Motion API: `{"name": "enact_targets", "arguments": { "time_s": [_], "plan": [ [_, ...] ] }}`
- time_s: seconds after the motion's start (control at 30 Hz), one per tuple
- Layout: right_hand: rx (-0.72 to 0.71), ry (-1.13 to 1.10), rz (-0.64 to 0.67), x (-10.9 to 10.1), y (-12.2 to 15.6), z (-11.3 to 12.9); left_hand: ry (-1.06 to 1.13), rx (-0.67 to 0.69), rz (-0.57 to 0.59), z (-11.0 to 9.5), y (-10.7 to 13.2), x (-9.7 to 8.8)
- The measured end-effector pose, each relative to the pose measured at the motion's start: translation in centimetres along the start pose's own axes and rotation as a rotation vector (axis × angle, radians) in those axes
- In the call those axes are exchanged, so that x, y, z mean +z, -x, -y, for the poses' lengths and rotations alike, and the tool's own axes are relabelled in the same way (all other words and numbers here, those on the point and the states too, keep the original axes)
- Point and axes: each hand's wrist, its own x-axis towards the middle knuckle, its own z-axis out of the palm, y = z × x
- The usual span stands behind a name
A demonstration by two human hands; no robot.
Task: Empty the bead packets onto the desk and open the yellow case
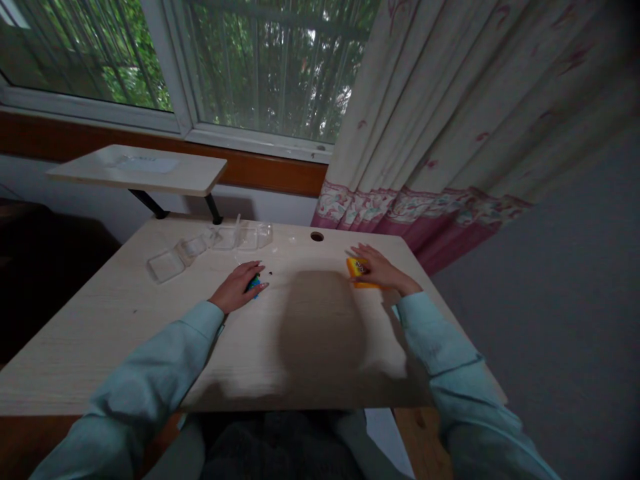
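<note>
On the left side of the table, my left hand is closed round a small blue and green thing. Most of it is covered by my fingers, so I cannot make out its kind. A tiny dark bit lies just beyond those fingertips. Over to the right, my right hand grips a yellow and orange packet with dark print, thumb on the near side and fingers on the far side. The packet rests on the tabletop, and my palm hides its right part.
Clear plastic boxes with lids stand opened along the back left of the pale wooden table. Behind them rises a small shelf on black legs. A round cable hole is near the back edge. A curtain hangs behind.
</note>
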Motion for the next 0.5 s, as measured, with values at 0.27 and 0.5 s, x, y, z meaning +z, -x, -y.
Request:
{"name": "enact_targets", "arguments": {
  "time_s": [0.27,0.5],
  "plan": [
    [0.117,0.128,0.297,0.1,0.1,-5.7,0.037,0.051,0.022,-0.8,-0.6,0.8],
    [0.045,0.154,0.298,0.2,-0.1,-5.5,0.098,0.079,0.002,-1.2,-0.5,0.4]
  ]
}}
